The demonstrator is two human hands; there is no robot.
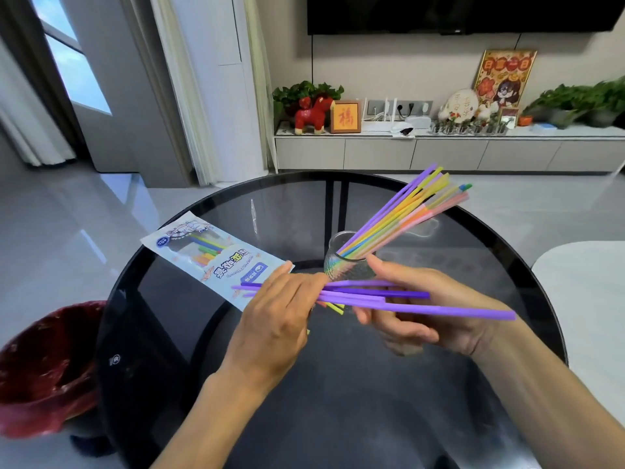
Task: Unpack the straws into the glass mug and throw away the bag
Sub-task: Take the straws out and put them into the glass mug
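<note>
Left hand (pixel 277 319) curled round bunch of purple straws (pixel 372 294), held level above round glass table (pixel 338 401). Right hand (pixel 429 313) half open, palm up, cradling same bunch, thumb on top. Glass mug (pixel 348 262) just behind hands, upright, colourful straws (pixel 406 211) fanning up right. Straw bag (pixel 216 258) flat on table, left of mug, few straws inside. Red-lined bin (pixel 44 367) on floor, far left.

Single head-worn wide-angle view, looking forward and down. Close over the round dark tabletop (pixel 338 384) and both hands; far wall cabinet (pixel 439 154) and TV (pixel 456 13) across the top.
</note>
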